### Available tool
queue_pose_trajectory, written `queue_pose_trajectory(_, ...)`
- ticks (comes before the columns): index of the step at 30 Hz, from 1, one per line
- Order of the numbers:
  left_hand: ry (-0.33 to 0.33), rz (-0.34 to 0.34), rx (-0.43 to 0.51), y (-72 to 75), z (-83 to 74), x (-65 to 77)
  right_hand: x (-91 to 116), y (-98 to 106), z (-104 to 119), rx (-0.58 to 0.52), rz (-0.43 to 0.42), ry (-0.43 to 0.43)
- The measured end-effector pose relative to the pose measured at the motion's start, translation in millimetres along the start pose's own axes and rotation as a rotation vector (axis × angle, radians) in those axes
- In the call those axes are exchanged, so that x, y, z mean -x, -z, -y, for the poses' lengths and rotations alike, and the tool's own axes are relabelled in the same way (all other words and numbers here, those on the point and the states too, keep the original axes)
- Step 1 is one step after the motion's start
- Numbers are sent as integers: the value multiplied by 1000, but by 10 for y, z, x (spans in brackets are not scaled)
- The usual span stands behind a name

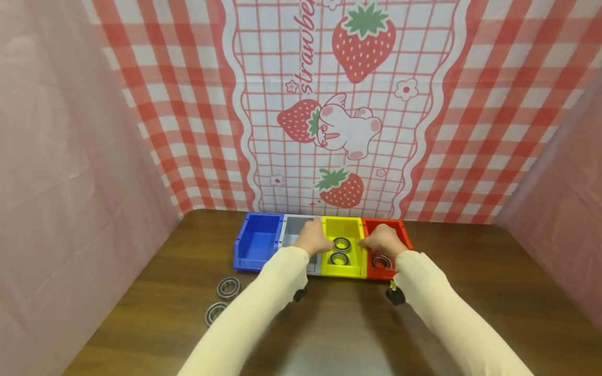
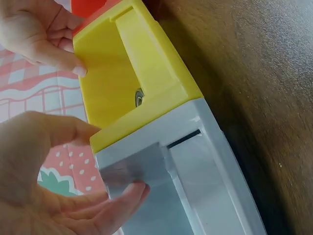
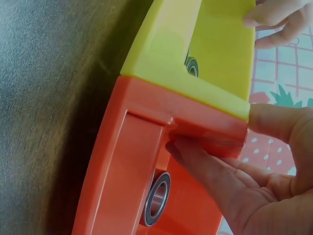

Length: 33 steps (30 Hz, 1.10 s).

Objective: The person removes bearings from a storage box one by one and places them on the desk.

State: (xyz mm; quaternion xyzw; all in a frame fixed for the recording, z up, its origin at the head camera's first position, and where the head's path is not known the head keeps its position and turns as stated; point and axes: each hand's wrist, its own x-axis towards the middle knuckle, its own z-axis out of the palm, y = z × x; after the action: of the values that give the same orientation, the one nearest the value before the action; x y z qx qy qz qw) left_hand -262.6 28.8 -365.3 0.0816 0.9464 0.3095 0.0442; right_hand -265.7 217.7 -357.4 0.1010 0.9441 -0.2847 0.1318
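In the head view, my left hand (image 1: 314, 238) straddles the shared walls of the grey bin (image 1: 295, 224) and the yellow bin (image 1: 340, 224), thumb on the yellow side, fingers inside the grey one. My right hand (image 1: 386, 240) likewise pinches the walls where yellow meets the red bin (image 1: 403, 227); its fingers reach into the red one. Two ball bearings lie in the yellow bin, an upper bearing (image 1: 348, 241) and a lower bearing (image 1: 332, 259). Inside the red bin, a bearing (image 3: 166, 188) leans against the front wall in the right wrist view.
A blue bin (image 1: 258, 243) ends the row on the left. Two more bearings, one farther back (image 1: 220, 288) and one nearer (image 1: 209, 314), lie on the wooden table (image 1: 470, 292), the nearer partly behind my left sleeve. A strawberry-print checked cloth (image 1: 343, 130) hangs behind the bins.
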Motion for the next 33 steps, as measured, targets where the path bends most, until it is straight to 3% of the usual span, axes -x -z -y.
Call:
queue_pose_trajectory(5,31,3,35,-1,-2,-16,-1,-3,-16,-7,16,3)
queue_pose_trajectory(10,34,-12,-2,16,-8,-43,-28,48,-21,12,39,26)
queue_pose_trajectory(23,39,15,-15,34,52,-73,115,373,192,200,-14,392)
queue_pose_trajectory(27,60,16,6,30,37,-73,217,333,336,288,13,503)
queue_pose_trajectory(33,72,20,14,34,8,-122,303,177,486,379,34,587)
